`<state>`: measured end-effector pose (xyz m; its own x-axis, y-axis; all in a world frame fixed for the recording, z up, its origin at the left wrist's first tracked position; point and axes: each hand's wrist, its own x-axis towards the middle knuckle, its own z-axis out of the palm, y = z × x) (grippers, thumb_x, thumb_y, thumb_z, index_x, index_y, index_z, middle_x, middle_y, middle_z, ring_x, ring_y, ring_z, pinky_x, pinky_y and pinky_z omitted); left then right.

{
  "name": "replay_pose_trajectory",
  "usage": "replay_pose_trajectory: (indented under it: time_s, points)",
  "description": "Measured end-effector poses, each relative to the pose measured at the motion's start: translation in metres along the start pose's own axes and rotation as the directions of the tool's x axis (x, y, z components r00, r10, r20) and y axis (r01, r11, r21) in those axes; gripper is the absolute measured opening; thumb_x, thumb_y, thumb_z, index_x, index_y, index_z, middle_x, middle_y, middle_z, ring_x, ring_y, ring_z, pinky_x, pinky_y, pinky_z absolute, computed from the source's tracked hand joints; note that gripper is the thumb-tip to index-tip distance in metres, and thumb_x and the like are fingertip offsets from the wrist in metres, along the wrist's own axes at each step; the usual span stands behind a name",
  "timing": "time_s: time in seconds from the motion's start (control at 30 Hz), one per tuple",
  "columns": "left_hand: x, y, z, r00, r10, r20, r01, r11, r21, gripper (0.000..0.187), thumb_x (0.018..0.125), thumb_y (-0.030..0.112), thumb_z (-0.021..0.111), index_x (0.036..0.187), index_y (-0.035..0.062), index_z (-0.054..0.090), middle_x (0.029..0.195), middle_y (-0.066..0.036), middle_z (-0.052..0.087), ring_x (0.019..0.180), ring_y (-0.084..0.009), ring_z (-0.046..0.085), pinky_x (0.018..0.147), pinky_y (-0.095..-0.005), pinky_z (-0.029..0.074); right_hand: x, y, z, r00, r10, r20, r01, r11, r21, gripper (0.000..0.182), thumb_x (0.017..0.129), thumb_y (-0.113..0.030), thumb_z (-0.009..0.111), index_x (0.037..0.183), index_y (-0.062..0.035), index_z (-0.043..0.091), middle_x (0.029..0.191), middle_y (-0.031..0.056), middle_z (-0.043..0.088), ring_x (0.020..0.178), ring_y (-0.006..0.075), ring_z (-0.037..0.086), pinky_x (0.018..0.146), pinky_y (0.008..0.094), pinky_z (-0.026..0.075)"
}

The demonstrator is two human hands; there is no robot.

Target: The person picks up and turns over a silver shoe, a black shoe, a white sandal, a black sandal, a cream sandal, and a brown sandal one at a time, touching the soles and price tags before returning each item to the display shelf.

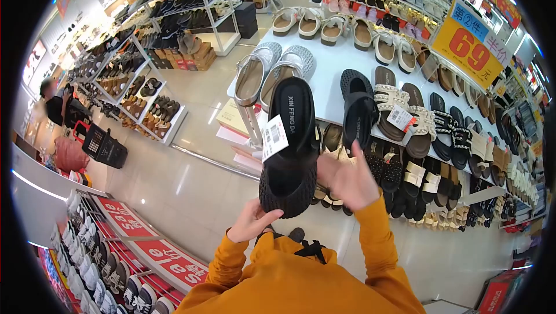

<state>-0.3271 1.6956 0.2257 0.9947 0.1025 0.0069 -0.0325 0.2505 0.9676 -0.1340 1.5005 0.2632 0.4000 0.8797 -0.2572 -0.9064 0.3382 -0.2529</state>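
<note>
A black woven shoe (pixel 289 181) with a white price tag (pixel 274 138) hangs before me, its toe toward my body. My left hand (pixel 255 219) grips it at the toe, thumb on top. My right hand (pixel 353 178) is to the right of the shoe, somewhat blurred, with its fingers apart and holding nothing. Beyond it, a similar black shoe (pixel 358 114) stands at the edge of the white display table (pixel 330 62). Silver woven shoes (pixel 255 74) sit at the table's left corner, behind the held shoe.
Sandals with white straps (pixel 418 120) line the table's right side, below a yellow price sign (pixel 468 45). Lower shelves hold more sandals. Shoe racks (pixel 145 91) and a person with a black basket (pixel 104 145) are at left; red sale signs (pixel 168 262) lie lower left.
</note>
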Motion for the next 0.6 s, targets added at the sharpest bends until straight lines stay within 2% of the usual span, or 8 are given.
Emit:
replay_pose_trajectory:
  time_s: [0.03,0.13,0.2,0.3,0.4,0.5,0.57,0.6]
  points:
    - [0.001,0.003,-0.001,1.000,-0.001,0.023,0.001,1.000,0.012,0.028,0.094,0.006,0.061,0.119,-0.0046,0.056,0.106,-0.002,0.063,0.091,-0.0061,0.054,0.082,-0.0237,0.046,-0.009,0.017,-0.004,0.991,0.075,0.112,-0.058,0.987,-0.149,0.080,0.096,-0.065,0.031,0.135,0.0044,0.043,0.139,0.0195,0.049,0.124,0.0298,0.050,0.102,0.0392,0.042]
    - [0.000,0.013,-0.010,0.987,-0.053,0.150,0.027,0.985,0.171,0.025,0.092,0.006,0.064,0.114,-0.0038,0.059,0.097,-0.003,0.065,0.083,-0.0063,0.056,0.078,-0.0244,0.048,-0.028,0.032,0.008,0.952,-0.305,0.022,0.233,0.678,-0.697,0.085,0.096,-0.068,0.022,0.141,0.0027,0.036,0.144,0.0156,0.043,0.129,0.0263,0.045,0.104,0.0384,0.038]
    - [0.005,0.024,-0.020,0.958,-0.116,0.262,0.019,0.938,0.347,0.029,0.090,0.007,0.068,0.116,-0.0029,0.061,0.088,-0.006,0.066,0.075,-0.0086,0.059,0.076,-0.0275,0.050,-0.030,0.022,0.009,0.821,-0.543,0.175,0.442,0.413,-0.796,0.079,0.097,-0.064,0.026,0.139,0.0022,0.039,0.133,0.0125,0.049,0.117,0.0218,0.050,0.099,0.0345,0.040]
    - [0.012,0.044,-0.013,0.900,-0.093,0.426,-0.141,0.863,0.486,0.035,0.089,0.011,0.069,0.120,-0.0033,0.060,0.090,-0.009,0.066,0.081,-0.0101,0.061,0.079,-0.0290,0.050,-0.041,0.018,0.016,0.674,-0.652,0.348,0.555,0.136,-0.821,0.065,0.099,-0.054,0.036,0.131,0.0017,0.048,0.117,0.0087,0.057,0.099,0.0146,0.058,0.090,0.0287,0.044]
    - [0.011,0.028,-0.022,0.895,-0.146,0.422,-0.002,0.944,0.331,0.043,0.091,0.015,0.067,0.128,-0.0030,0.056,0.103,-0.010,0.066,0.093,-0.0125,0.061,0.086,-0.0302,0.049,-0.052,0.029,0.014,0.610,-0.780,0.143,0.533,0.270,-0.802,0.046,0.098,-0.041,0.045,0.115,0.0005,0.057,0.104,0.0076,0.062,0.089,0.0109,0.061,0.081,0.0264,0.048]
    - [0.008,-0.003,-0.020,0.989,-0.143,0.042,0.141,0.989,0.037,0.046,0.094,0.018,0.062,0.133,-0.0028,0.049,0.119,-0.012,0.062,0.106,-0.0137,0.057,0.093,-0.0307,0.046,-0.054,0.040,-0.004,0.505,-0.863,0.019,0.710,0.403,-0.578,0.033,0.096,-0.023,0.050,0.118,0.0021,0.053,0.113,0.0129,0.063,0.098,0.0179,0.062,0.090,0.0321,0.048]
    - [0.015,0.002,-0.005,1.000,-0.025,0.012,0.027,0.986,-0.165,0.049,0.096,0.021,0.059,0.137,-0.0012,0.045,0.128,-0.011,0.057,0.112,-0.0166,0.056,0.097,-0.0329,0.046,-0.058,0.050,-0.004,0.457,-0.889,-0.041,0.757,0.413,-0.507,0.031,0.095,-0.017,0.050,0.119,0.0022,0.052,0.115,0.0139,0.063,0.101,0.0193,0.061,0.092,0.0332,0.047]
    - [0.019,0.013,0.003,1.000,-0.009,-0.018,0.004,0.969,-0.247,0.048,0.097,0.021,0.058,0.137,-0.0009,0.045,0.127,-0.011,0.057,0.112,-0.0171,0.057,0.096,-0.0334,0.046,-0.061,0.051,-0.013,0.465,-0.884,0.037,0.698,0.341,-0.630,0.030,0.094,-0.013,0.051,0.119,0.0023,0.052,0.117,0.0142,0.062,0.103,0.0199,0.061,0.094,0.0338,0.046]
